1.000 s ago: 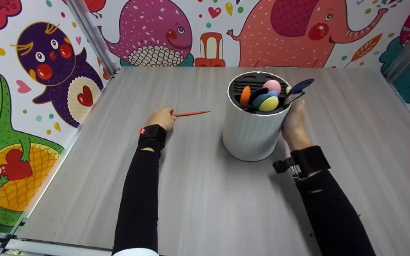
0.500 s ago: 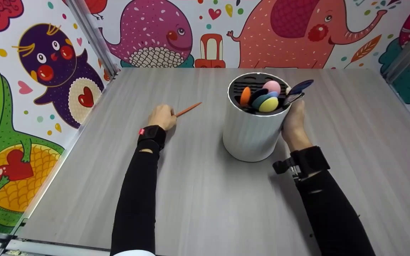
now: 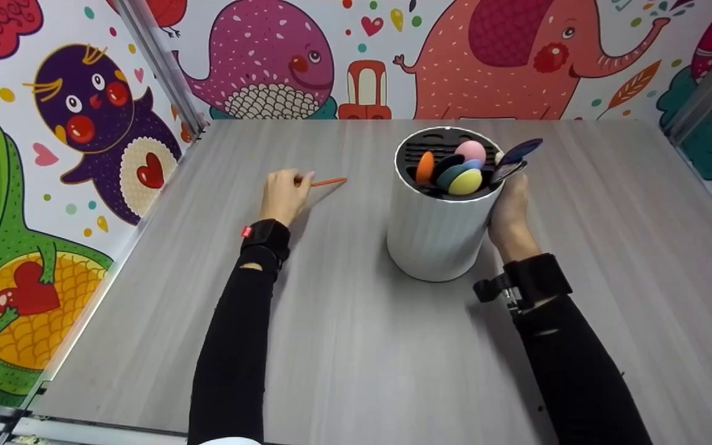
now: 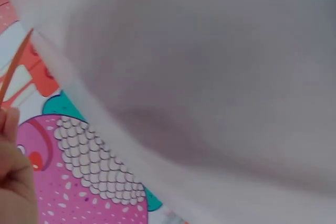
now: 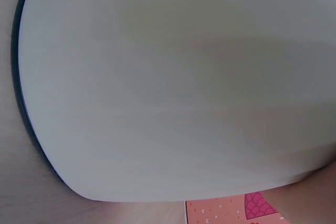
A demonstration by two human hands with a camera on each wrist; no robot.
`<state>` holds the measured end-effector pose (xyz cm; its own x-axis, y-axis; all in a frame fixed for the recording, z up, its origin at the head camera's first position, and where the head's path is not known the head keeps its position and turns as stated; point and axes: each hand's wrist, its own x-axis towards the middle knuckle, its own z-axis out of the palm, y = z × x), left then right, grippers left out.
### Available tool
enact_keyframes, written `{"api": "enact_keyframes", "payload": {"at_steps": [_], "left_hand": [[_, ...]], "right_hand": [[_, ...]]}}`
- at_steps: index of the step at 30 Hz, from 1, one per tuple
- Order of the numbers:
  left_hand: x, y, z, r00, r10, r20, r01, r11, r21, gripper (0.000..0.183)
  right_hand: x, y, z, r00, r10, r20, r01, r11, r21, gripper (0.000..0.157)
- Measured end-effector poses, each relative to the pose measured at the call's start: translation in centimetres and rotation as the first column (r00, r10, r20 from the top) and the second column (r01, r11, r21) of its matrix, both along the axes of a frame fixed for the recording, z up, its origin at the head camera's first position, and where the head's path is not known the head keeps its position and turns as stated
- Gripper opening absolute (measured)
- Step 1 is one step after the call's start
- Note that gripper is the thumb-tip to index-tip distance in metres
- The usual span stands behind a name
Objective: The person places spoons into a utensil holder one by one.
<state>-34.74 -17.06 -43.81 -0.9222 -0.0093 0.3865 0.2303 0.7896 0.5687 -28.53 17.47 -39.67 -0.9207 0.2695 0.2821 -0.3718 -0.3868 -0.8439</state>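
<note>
My left hand (image 3: 285, 194) pinches a thin orange stick (image 3: 329, 182) that tapers to a point. In the head view the stick points right, toward the holder, with a shadow on the table below it. The left wrist view has the fingers (image 4: 10, 127) at the left edge, the orange stick rising from them. My right hand (image 3: 509, 213) lies against the right side of a white cylindrical utensil holder (image 3: 436, 238) with a black slotted top; its fingers are largely hidden. Upright in the holder are orange, yellow, pink, teal and blue rounded ends, and dark glossy pieces lean out at the right.
The grey wood-grain table (image 3: 331, 346) runs back to a white wall with cartoon animals, among them a purple whale (image 3: 272, 55) and an elephant (image 3: 504, 68). A patterned side wall stands at the left, with metal posts (image 3: 164, 68) at the corners.
My left hand has risen a little with the orange stick, whose tip swung away from me and then levelled out toward the right. The right hand and the holder have stayed in place.
</note>
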Motion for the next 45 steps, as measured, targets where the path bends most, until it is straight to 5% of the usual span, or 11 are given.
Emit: {"api": "enact_keyframes", "payload": {"at_steps": [7,10,13,16,19,21,24,27,32,41,45], "left_hand": [[0.6,1.7,1.6,0.995,-0.028,0.095,0.013,0.988,0.155,0.028],[0.9,2.0,2.3,0.993,-0.057,0.099,0.027,0.957,0.287,0.027],[1.0,2.2,3.0,0.996,-0.081,0.035,0.055,0.879,0.473,0.03],[0.9,2.4,3.7,0.994,-0.094,-0.058,0.109,0.754,0.648,0.034],[0.9,2.5,4.4,0.988,-0.074,-0.134,0.15,0.649,0.746,0.035],[0.9,2.5,4.7,0.984,-0.051,-0.169,0.165,0.608,0.777,0.033],[1.0,2.6,5.1,0.978,-0.02,-0.207,0.179,0.592,0.786,0.022],[1.1,3.0,5.4,0.975,-0.005,-0.224,0.18,0.614,0.769,0.014],[1.7,4.3,6.3,0.977,-0.021,-0.213,0.182,0.602,0.777,0.026],[4.6,7.8,9.5,0.952,-0.219,-0.213,0.295,0.473,0.83,0.043],[6.0,9.9,11.5,0.92,-0.288,-0.265,0.375,0.458,0.806,0.048]], "right_hand": [[0.0,0.2,-0.3,1.0,-0.005,-0.002,0.005,1.0,0.017,0.041],[-0.1,0.2,-0.4,1.0,-0.002,-0.005,0.003,0.999,0.032,0.042],[-0.1,0.2,-0.4,1.0,0.011,-0.02,-0.011,0.999,0.043,0.045],[-0.1,0.1,-0.2,0.999,0.014,-0.035,-0.013,0.999,0.031,0.047],[0.0,0.1,-0.1,0.999,0.024,-0.031,-0.024,1.0,0.009,0.047],[0.0,0.1,0.0,0.999,0.017,-0.028,-0.016,1.0,0.011,0.047],[0.0,0.1,-0.1,1.0,0.011,-0.021,-0.011,1.0,0.006,0.045],[0.0,0.1,-0.1,1.0,-0.005,-0.001,0.005,1.0,0.007,0.043],[0.0,0.1,-0.3,1.0,-0.023,0.014,0.022,1.0,0.02,0.041],[0.1,0.2,-0.3,1.0,-0.017,-0.006,0.017,0.999,0.035,0.04],[0.2,0.2,-0.2,1.0,-0.015,0.023,0.015,0.999,0.037,0.041]]}}
